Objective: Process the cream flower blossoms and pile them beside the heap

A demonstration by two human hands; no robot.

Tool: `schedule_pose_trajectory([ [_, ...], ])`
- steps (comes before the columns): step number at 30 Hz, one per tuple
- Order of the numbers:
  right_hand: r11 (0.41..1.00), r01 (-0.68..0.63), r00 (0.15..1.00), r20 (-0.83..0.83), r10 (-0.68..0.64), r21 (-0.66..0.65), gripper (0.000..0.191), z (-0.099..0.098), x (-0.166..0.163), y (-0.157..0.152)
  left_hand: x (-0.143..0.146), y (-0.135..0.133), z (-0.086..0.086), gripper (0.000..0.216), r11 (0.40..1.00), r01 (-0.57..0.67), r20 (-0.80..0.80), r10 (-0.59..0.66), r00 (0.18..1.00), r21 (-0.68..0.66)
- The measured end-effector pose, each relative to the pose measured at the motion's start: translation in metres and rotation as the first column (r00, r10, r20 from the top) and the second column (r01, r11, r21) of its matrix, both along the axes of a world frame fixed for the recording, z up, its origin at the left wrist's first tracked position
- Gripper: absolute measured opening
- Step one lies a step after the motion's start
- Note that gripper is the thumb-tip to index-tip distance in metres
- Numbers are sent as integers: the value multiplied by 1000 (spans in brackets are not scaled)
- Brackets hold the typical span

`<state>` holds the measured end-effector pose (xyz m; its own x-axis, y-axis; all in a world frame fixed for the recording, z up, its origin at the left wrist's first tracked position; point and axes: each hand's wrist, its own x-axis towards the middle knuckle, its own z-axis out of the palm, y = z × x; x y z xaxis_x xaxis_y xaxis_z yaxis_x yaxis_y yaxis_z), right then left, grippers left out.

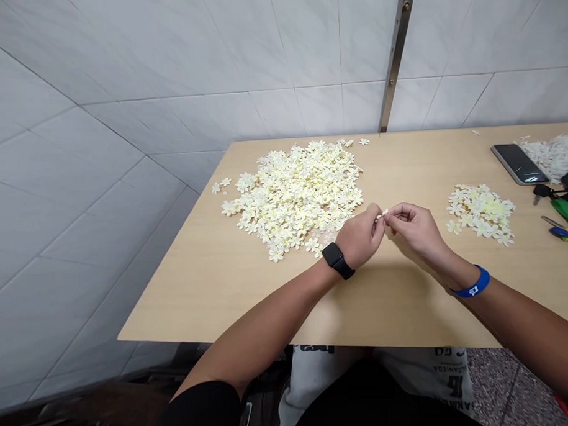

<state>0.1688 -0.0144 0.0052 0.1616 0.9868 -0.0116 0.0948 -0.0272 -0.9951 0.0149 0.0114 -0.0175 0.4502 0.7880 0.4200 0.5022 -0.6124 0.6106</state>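
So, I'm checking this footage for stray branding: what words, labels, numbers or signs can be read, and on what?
No text reads with certainty.
White printed cloth at the lap: rows of dark lettering, perhaps with a "G"; too small and distorted to read surely.
Blue wristband: a white mark, too small to make out.
Black watch, phone and flower pile: no text visible.

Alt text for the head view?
A person's left hand and right hand pinch a small pale piece together above a light-brown table. A large heap of cream flowers lies to the left, a smaller flower pile to the right, and a phone farther back.
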Motion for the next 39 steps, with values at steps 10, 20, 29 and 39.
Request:
schedule_pose_trajectory([
  [10, 953, -205, 937, -325, 125, -224, 40, 3, 4, -4, -4, 4, 2, 17, 920, 143, -265, -44, 963, 365],
  [20, 986, -124, 992, 11, 124, 107, 35, -1, 2, 2, -3, 4, 11, 15, 986, -31, 177, 60, 982, -163],
  [29, 933, -140, 904, 428, -16, 330, 10, -6, 11, 1, -4, 8, 11, 8, 996, 18, 153, -4, 988, -88],
  [39, 905, 4, 923, 346, -167, 425, 12, -18, -6, -12, 4, 0, 4, 16, 997, -71, 176, 75, 982, -28],
])
